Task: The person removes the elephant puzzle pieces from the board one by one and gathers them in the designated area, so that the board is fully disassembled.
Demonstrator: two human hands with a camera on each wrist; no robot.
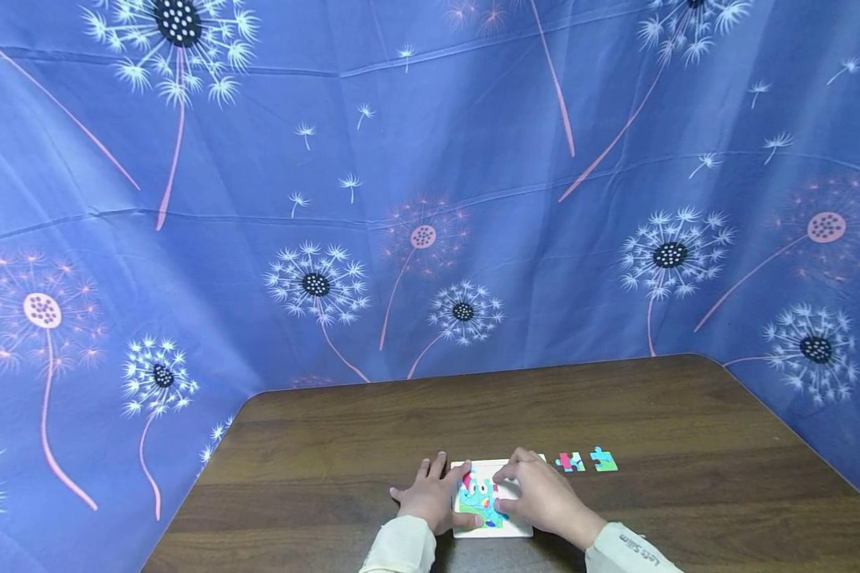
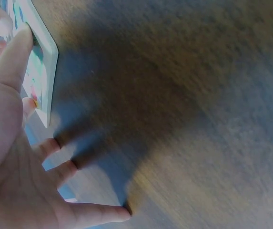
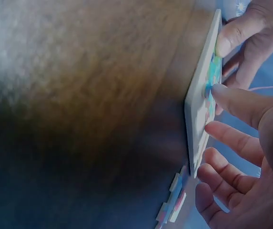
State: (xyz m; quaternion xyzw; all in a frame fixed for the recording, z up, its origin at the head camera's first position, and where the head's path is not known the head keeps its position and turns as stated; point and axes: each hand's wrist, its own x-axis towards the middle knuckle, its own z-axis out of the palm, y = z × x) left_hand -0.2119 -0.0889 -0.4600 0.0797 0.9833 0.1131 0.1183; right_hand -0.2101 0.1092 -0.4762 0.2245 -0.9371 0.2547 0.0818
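A small jigsaw puzzle in a pale tray (image 1: 519, 531) lies on the table, partly filled with pieces showing a blue cartoon figure (image 1: 478, 495). My left hand (image 1: 430, 500) is spread at its left side, thumb on the lower pieces and index finger at the upper left corner; the other fingertips rest on the table. Over the tray's right part, my right hand (image 1: 545, 493) has thumb and index finger set apart across a puzzle piece (image 1: 496, 489) with some red on it, mostly covered by the fingers. Its other fingers curl loosely in the right wrist view.
Right of the tray lie two loose puzzle pieces, one red, white and blue (image 1: 570, 461), the other blue and green (image 1: 603, 459). The brown wooden table (image 1: 315, 469) has rounded far corners. A blue dandelion-print cloth (image 1: 401, 159) hangs behind and along the sides.
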